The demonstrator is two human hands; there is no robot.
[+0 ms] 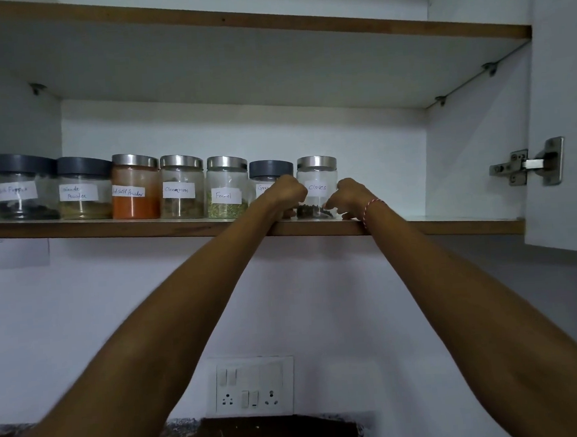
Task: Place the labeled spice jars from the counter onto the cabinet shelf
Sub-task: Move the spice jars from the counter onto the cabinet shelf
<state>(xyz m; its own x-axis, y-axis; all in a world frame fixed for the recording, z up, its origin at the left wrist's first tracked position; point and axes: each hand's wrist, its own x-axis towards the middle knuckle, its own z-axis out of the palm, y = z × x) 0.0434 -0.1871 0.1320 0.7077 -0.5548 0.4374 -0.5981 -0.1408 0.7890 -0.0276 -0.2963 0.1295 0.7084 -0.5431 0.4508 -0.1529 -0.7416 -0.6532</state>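
Note:
Several labeled spice jars stand in a row on the cabinet shelf point(76, 229). From the left they read black pepper point(18, 189), coriander powder point(82, 191), red chilli powder point(135, 191), cinnamon point(181, 191) and fennel point(227, 192). After these comes a grey-lidded jar point(270, 171) whose label is half hidden. The cloves jar point(317, 182), with a steel lid, is last on the right. My left hand point(287, 192) is curled against its left side, in front of the grey-lidded jar. My right hand point(348, 197), with a red-and-white thread on the wrist, holds its lower right side.
The shelf runs on bare to the right of the cloves jar up to the cabinet wall. An open cabinet door with a metal hinge point(529, 167) hangs at the right. Another shelf point(369, 25) sits overhead. A switch and socket panel point(252, 386) is on the wall below, above the dark counter point(261, 435).

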